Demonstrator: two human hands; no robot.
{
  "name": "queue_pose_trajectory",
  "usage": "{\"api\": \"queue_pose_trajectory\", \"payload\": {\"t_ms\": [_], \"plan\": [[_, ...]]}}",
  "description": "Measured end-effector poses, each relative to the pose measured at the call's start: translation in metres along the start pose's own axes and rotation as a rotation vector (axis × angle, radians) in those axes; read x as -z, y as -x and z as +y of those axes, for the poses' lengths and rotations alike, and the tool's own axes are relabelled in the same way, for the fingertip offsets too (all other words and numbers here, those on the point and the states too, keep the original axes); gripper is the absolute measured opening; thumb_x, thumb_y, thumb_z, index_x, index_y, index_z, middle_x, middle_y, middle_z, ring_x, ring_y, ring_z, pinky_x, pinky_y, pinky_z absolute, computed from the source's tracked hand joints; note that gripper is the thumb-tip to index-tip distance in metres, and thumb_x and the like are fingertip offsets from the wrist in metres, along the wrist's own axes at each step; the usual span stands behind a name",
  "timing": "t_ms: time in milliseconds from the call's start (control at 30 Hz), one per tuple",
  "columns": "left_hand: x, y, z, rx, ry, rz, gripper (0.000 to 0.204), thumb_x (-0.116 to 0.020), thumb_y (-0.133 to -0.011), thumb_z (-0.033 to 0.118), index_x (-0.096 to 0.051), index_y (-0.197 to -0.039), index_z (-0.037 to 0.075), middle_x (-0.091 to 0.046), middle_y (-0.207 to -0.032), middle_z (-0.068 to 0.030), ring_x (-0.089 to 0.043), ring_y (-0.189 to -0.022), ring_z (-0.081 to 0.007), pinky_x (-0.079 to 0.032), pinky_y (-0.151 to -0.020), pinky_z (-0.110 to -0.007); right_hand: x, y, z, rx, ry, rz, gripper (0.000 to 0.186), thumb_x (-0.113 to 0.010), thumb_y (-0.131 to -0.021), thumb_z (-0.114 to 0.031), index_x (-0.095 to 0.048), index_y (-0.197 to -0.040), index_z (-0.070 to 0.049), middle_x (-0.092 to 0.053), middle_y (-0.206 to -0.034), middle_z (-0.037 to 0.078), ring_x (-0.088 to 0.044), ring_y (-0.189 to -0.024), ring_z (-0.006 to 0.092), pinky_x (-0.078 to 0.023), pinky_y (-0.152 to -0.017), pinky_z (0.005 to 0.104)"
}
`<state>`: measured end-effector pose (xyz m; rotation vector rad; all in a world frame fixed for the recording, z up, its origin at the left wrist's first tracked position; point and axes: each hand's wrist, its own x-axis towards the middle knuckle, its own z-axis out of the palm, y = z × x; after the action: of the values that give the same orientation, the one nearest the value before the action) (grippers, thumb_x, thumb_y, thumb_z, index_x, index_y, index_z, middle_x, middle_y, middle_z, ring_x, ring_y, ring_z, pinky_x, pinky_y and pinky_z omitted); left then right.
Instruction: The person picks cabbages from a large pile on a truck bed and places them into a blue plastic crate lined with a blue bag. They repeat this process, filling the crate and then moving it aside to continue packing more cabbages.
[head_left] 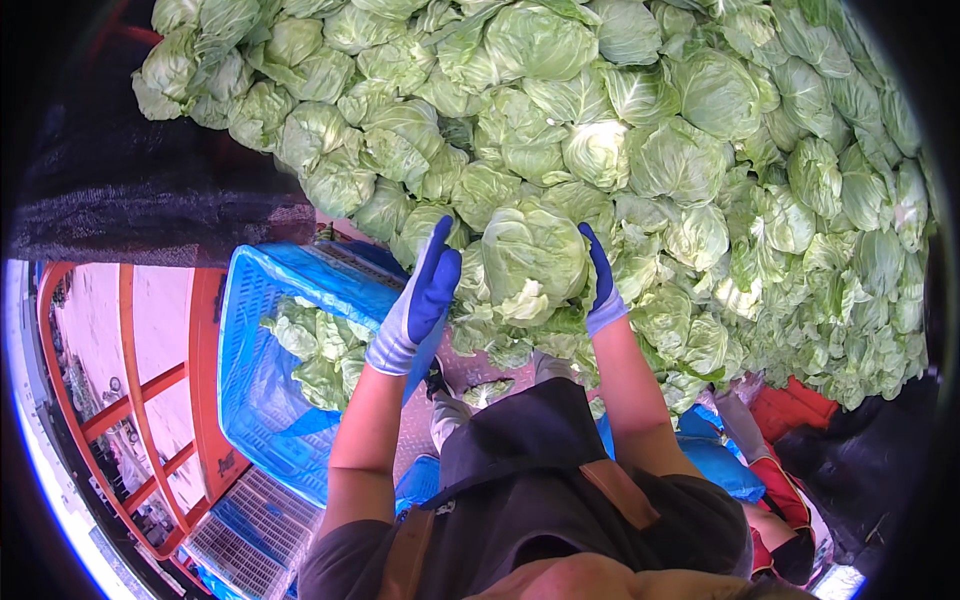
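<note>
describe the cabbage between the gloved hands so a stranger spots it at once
The heap of cabbages spans the upper picture; go to its lower edge, near the middle. There the left hand and right hand flank one cabbage. Its larger size and the pale, ragged leaf at its lower end set it apart from its neighbours.

I see an orange railing at left, near dark sheeting. Floor pinkish, textured. Bright, pale ground shows through the bars.

Two gloved hands, dozens of cabbages, two brown straps, at least one blue crate
</note>
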<state>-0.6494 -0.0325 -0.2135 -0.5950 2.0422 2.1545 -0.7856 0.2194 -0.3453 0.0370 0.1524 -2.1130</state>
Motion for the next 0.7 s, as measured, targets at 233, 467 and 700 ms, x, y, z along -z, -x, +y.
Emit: {"api": "queue_pose_trajectory", "payload": {"t_ms": [233, 467, 700], "plan": [[0.024, 0.139, -0.026, -0.167, 0.242, 0.446, 0.069, -0.057, -0.104, 0.030, -0.029, -0.160, 0.001, -0.033, -0.163, -0.0218, -0.029, -0.153, -0.0324, -0.026, -0.123, -0.042, -0.081, -0.028, 0.136, -0.191, 0.224, 0.353, 0.061, -0.040, -0.109, -0.043, -0.040, -0.155, -0.003, -0.050, -0.154, 0.015, -0.053, -0.137, 0.0312, -0.040, -0.118, 0.0464], [0.116, 0.278, 0.009, -0.312, -0.707, 0.143, 0.066, -0.066, -0.093, 0.012, -0.046, -0.156, 0.021, -0.036, -0.162, -0.0237, -0.033, -0.150, -0.0435, -0.026, -0.120, -0.059, -0.097, -0.071, 0.259, -0.319, 0.466, 0.236, 0.051, -0.044, -0.109, -0.038, -0.048, -0.148, -0.006, -0.059, -0.142, 0.011, -0.062, -0.121, 0.0258, -0.051, -0.106, 0.0422], [0.157, 0.319, -0.080, -0.115, 0.530, 0.595, 0.075, -0.055, -0.102, 0.030, -0.019, -0.165, 0.011, -0.032, -0.164, -0.0148, -0.035, -0.149, -0.0282, -0.031, -0.119, -0.041, -0.096, -0.084, 0.353, -0.498, 0.235, 0.226, 0.052, -0.045, -0.109, -0.037, -0.045, -0.151, -0.005, -0.054, -0.147, 0.011, -0.056, -0.129, 0.0253, -0.045, -0.112, 0.0407]]}}
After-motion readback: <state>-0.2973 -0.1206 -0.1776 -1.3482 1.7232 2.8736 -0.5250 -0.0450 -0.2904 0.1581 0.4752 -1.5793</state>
